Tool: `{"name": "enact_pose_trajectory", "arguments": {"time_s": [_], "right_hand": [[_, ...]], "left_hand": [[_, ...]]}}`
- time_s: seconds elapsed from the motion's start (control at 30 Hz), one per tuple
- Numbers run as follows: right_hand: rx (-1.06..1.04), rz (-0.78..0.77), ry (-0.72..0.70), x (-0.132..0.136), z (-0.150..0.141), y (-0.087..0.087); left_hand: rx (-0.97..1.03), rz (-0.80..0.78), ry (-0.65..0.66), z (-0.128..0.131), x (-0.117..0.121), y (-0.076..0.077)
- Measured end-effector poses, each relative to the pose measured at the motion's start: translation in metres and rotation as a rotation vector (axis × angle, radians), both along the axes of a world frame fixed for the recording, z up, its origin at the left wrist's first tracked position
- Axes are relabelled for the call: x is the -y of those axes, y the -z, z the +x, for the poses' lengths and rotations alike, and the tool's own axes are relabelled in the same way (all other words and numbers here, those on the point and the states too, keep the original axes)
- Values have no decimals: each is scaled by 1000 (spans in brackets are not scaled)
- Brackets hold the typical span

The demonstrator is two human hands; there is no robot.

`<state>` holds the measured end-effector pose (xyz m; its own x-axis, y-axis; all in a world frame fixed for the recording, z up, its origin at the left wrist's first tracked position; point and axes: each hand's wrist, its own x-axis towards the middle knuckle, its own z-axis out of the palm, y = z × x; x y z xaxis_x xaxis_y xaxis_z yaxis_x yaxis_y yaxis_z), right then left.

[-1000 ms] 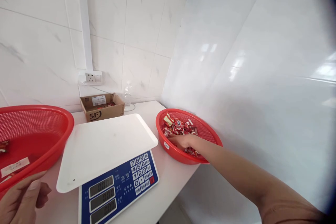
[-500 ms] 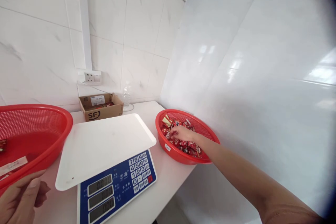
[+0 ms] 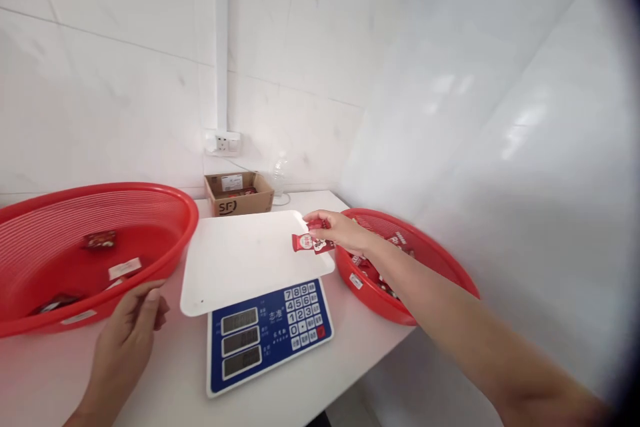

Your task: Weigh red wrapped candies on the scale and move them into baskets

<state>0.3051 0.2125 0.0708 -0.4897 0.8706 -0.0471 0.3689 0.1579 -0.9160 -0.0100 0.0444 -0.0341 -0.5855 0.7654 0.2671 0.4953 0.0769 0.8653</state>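
Red foil with a white patch wraps the small candy packets [image 3: 313, 242], flat and crinkled, pinched between the fingertips of the right hand [image 3: 336, 229] just right of the frame's middle. That hand is closed on them and holds them in the air over the right edge of the white tray [image 3: 250, 257], a smooth plastic rectangle with rounded corners that tops the scale [image 3: 267, 330]. The scale's front slopes down in blue, with three grey displays and a block of white keys.

Lower right of the packets sits a round red basket [image 3: 430, 263] of fine plastic mesh, more red packets heaped inside it. At the left of the frame a bigger oval basket [image 3: 165, 213] of the same ribbed red plastic holds a few loose packets and white labels. The left hand [image 3: 131, 323] rests at its near rim, fingers loosely curled and thumb against the plastic; it grips nothing that can be seen.

Behind the tray stand a brown cardboard box [image 3: 239, 193] and a clear plastic bottle [image 3: 278, 177], under a white socket [image 3: 223, 142] on glossy marbled tiles.

Half a second ago the right hand was down among the packets in the round basket; now it has come up and leftward with packets in its grip. The view has swung left, showing more of the oval basket.
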Motion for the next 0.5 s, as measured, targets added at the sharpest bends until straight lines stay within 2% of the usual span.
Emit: {"name": "enact_pose_trajectory", "arguments": {"time_s": [0.1,0.2,0.33,0.5], "right_hand": [[103,61,-149,4,-39,6],[193,131,-178,7,-60,8],[199,108,-121,8,-63,4],[328,107,-50,9,-52,1]], "left_hand": [[100,5,66,3,3,-6],[133,43,72,3,4,-8],[149,52,79,3,4,-7],[161,27,104,3,5,-4]]}}
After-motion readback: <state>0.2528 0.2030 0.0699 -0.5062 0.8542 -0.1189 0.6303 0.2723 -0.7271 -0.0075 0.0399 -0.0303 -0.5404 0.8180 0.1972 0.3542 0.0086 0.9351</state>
